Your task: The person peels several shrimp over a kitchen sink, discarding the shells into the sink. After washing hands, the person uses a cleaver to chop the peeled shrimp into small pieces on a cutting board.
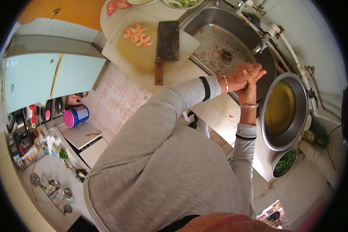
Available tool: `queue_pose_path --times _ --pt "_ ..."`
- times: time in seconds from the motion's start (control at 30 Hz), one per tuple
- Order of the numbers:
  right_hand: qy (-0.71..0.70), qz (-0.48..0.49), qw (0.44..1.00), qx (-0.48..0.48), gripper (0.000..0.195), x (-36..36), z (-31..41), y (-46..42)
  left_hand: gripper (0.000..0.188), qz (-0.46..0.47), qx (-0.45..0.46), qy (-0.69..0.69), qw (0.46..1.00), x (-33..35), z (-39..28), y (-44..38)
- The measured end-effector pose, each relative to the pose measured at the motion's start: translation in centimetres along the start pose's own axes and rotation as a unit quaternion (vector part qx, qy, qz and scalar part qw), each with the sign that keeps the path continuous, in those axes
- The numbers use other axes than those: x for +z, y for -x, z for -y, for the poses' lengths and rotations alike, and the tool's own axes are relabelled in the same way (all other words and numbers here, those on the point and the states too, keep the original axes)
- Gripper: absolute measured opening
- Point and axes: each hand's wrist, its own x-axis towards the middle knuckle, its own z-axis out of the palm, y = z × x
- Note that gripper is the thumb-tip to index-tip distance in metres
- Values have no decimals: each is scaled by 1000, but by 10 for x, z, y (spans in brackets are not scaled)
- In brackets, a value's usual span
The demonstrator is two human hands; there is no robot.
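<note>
Over the near side of the stainless steel sink (pixel 220 17), my left hand (pixel 240 76) and my right hand (pixel 249 88) press against each other. The fingers of my right hand are stretched out with the thumb apart. My left hand's fingers are partly hidden where the hands overlap, and I see no object between the palms. Pinkish scraps, likely shrimp shells, lie scattered on the sink floor around the drain strainer (pixel 227 56). Beside my right hand, a large metal basin (pixel 303 116) with yellowish liquid (pixel 279 107) rests tilted by the sink.
Left of the sink, a white cutting board (pixel 113 49) carries peeled shrimp (pixel 137 35) and a cleaver (pixel 167 40). A tap (pixel 261 46) juts out over the sink. Chopped greens fill a bowl (pixel 284 163) below the basin. A plate (pixel 183 3) stands at the far edge.
</note>
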Motion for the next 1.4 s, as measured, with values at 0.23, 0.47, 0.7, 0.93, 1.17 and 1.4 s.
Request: queue_pose_path --times 0.23,0.47,0.7,0.93,1.17,1.4 --pt "15 -36 998 -57 65 3 -14 -1 38 46 14 42 998 -9 -2 -4" --pt "-49 -4 999 -23 69 8 -5 5 29 42 -9 -20 999 -11 -34 -6" --pt "0 -47 997 -65 64 18 -3 8 24 10 111 -238 965 1 -2 -2" --pt "-21 -36 999 -12 43 22 -3 18 37 202 -236 -39 950 -21 -27 -12" --pt "-205 143 959 133 42 -4 -1 -14 31 91 -411 124 899 -22 18 -19" --pt "-298 44 953 22 43 -2 -10 -22 35 51 -320 195 926 -19 -12 -5"
